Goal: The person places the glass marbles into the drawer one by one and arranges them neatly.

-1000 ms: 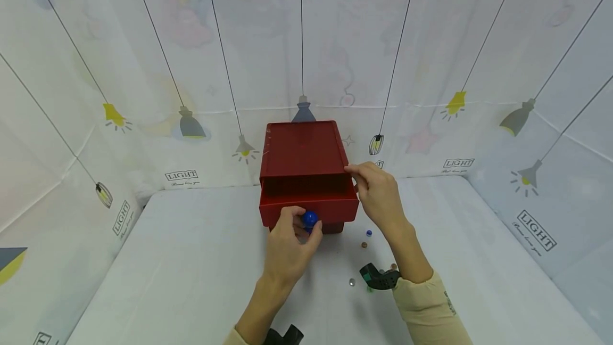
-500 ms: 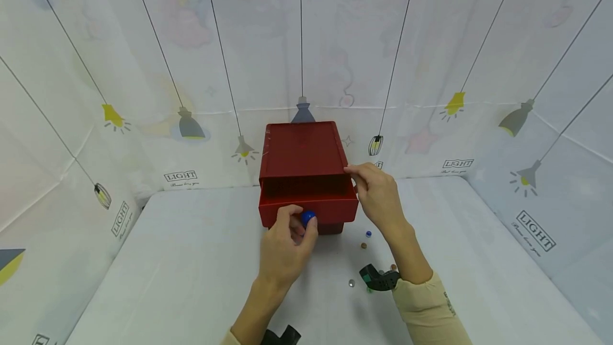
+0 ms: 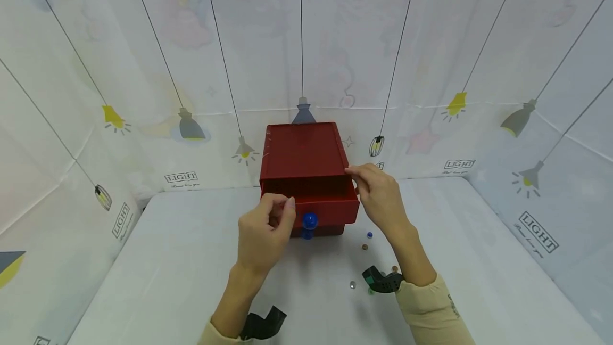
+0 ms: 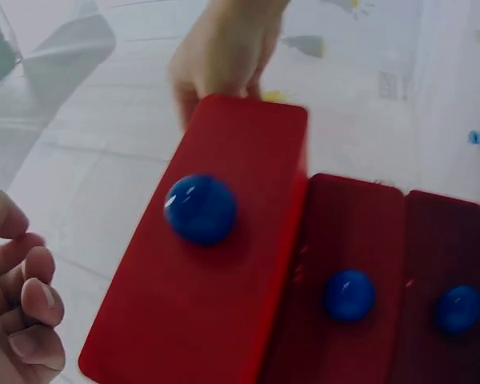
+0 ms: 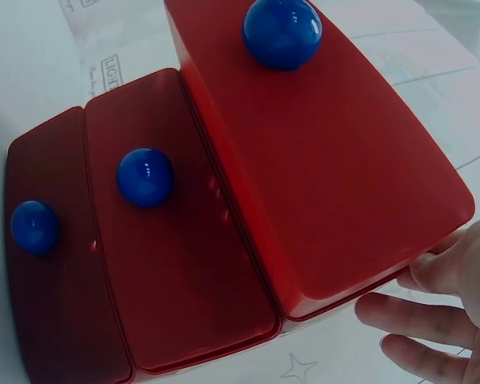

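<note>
"LIGHT" in boxes on the backdrop [image 3: 268, 41]: back-left sign [image 3: 181, 177], back-right sign [image 3: 459, 164], left-side sign [image 3: 121, 220], right-side sign [image 3: 538, 232]. Script beneath too small to read. Right sleeve [image 3: 428, 313] print illegible. Right wrist view also reads "LIGHT".

Cabinet [image 3: 304, 148] on table [image 3: 191, 260] before backdrop [image 3: 359, 41], top drawer [image 3: 332, 212] jutting forward; left hand [image 3: 262, 233] before drawer, right hand [image 3: 378, 193] at cabinet's right edge, small pieces [image 3: 353, 285] front-right.
</note>
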Tool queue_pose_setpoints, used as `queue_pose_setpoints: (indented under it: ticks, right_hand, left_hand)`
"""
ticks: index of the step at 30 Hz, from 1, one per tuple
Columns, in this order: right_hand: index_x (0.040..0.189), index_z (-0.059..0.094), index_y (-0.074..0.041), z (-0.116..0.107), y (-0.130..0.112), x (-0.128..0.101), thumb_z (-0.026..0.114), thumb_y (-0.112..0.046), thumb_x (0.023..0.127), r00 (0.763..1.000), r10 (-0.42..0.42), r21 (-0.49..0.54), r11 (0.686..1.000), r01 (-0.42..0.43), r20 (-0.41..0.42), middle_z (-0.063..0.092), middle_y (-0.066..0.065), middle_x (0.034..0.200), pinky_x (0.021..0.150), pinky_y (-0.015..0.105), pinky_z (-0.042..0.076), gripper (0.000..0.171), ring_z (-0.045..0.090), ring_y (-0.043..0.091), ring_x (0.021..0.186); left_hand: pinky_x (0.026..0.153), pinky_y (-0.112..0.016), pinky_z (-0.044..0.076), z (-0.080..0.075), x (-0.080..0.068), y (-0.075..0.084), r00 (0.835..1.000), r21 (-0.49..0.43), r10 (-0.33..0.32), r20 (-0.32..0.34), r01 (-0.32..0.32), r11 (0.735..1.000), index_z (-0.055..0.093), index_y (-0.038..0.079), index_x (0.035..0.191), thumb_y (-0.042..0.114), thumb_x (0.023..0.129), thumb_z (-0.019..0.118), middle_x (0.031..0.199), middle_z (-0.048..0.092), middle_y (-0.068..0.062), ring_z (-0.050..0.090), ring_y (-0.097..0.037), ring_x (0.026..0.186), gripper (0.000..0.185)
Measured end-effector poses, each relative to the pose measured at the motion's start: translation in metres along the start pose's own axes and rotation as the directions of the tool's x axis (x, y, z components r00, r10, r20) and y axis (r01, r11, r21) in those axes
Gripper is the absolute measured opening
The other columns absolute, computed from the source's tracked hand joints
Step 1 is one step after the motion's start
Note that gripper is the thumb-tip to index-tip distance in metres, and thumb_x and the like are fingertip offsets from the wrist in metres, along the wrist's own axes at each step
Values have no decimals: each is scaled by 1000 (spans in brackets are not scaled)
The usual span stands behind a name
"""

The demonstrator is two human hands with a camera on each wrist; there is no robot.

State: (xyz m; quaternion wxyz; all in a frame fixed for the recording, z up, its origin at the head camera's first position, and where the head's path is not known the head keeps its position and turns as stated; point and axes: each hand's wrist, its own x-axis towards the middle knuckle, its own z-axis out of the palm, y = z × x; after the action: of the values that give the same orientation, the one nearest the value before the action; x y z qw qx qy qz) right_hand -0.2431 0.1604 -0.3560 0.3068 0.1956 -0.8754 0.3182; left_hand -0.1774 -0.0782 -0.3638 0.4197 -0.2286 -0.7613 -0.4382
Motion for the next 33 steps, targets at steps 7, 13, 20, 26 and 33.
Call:
queue_pose_setpoints:
  ticks: [7,13,20,26,33]
  right_hand:
    - [118,73,-8,-2,0,1,60,-6,99,1000,4,-4,1000,-4,5,74,10,109,81,41,63,24,71,25,91]
    - [118,73,-8,-2,0,0,60,-4,99,1000,3,8,1000,-3,9,74,9,109,82,41,62,24,71,23,92]
    - [118,73,-9,1,2,-3,61,-6,98,1000,6,14,1000,-6,-9,74,7,109,84,40,62,24,72,24,94]
    - [119,73,-10,6,4,-5,61,-5,98,1000,1,18,1000,-1,-25,73,7,111,85,40,62,24,71,23,97]
    - [120,73,-10,5,2,-7,61,-4,98,999,11,16,1000,-10,-38,73,7,115,88,41,61,26,71,24,103]
  left_hand:
    - [48,-15,43,-21,28,-22,983,-29,-171,-60,169,985,71,5,89,15,96,65,65,64,-5,51,-8,55,14]
    - [57,-13,47,-31,32,-51,926,-27,-372,-67,371,928,75,7,99,23,97,66,80,71,-6,59,-5,64,19]
    - [78,-12,55,-21,19,-79,896,-53,-444,26,444,894,74,13,115,27,98,65,108,74,-3,72,-15,92,24]
    - [83,-10,54,-13,17,-95,931,-146,-354,89,363,920,72,16,123,26,99,64,131,69,0,68,-17,115,27]
    - [92,-9,50,-8,19,-97,945,-134,-310,103,322,937,71,16,126,28,100,62,136,66,4,63,-13,126,30]
